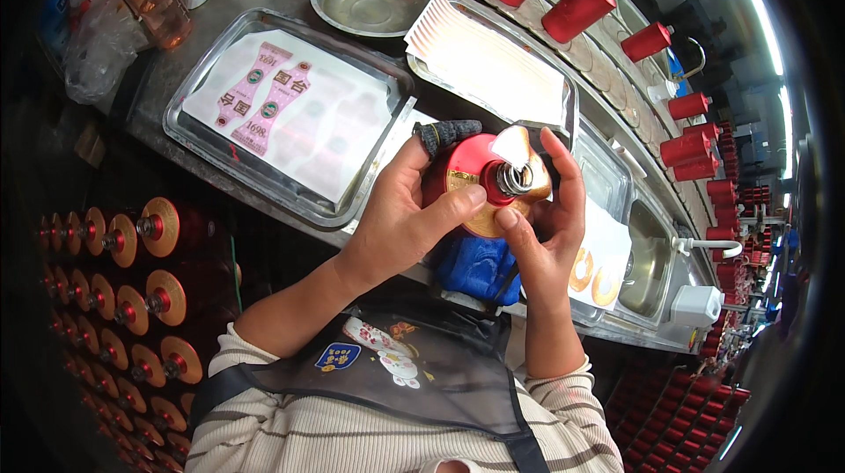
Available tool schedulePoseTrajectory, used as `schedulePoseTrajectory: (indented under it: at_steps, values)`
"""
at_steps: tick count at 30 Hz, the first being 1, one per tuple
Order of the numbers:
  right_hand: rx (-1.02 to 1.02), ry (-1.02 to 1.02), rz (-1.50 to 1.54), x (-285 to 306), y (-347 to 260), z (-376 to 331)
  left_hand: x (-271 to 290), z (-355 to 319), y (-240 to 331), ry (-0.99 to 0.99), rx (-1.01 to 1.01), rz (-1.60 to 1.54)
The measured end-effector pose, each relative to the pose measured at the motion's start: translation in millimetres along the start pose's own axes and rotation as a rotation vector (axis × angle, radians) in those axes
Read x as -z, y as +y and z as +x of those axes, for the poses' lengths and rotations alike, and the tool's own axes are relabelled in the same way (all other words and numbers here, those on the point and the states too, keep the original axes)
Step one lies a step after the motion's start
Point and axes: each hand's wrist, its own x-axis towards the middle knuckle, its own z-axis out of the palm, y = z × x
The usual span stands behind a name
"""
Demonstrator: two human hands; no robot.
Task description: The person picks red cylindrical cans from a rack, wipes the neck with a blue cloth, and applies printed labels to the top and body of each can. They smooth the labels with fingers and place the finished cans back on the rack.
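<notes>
Both hands, left [400, 213] and right [546, 218], are closed around the red bottle [471, 176], pressing a gold label [528, 178] by its neck. Thumb slips, label probably wrinkles or sits crooked.

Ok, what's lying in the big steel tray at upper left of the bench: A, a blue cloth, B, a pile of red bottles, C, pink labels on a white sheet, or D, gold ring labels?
C: two long pink labels lie on a white sheet inside the steel tray, up and left of the red bottle that both hands hold.
</notes>
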Motion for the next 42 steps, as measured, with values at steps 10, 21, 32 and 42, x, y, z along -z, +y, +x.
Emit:
schedulePoseTrajectory:
  at_steps: [10, 21, 32, 42]
  values:
    - [-0.017, 0.023, -0.017, 8.5, 0.6, -3.4, -6.9, 1.9, -8.6, 0.016, 0.007, -0.016]
    - [-0.104, -0.029, 0.138, 26.0, -1.1, 0.6, -10.6, 4.3, -15.4, -0.047, 0.005, 0.037]
    - [-0.057, -0.040, -0.013, 32.0, 4.5, -0.9, -14.7, 3.3, -18.6, -0.072, -0.003, 0.082]
    - [-0.060, -0.048, 0.114, 28.7, 2.1, 3.8, -8.8, 3.4, -17.0, -0.111, -0.017, 0.062]
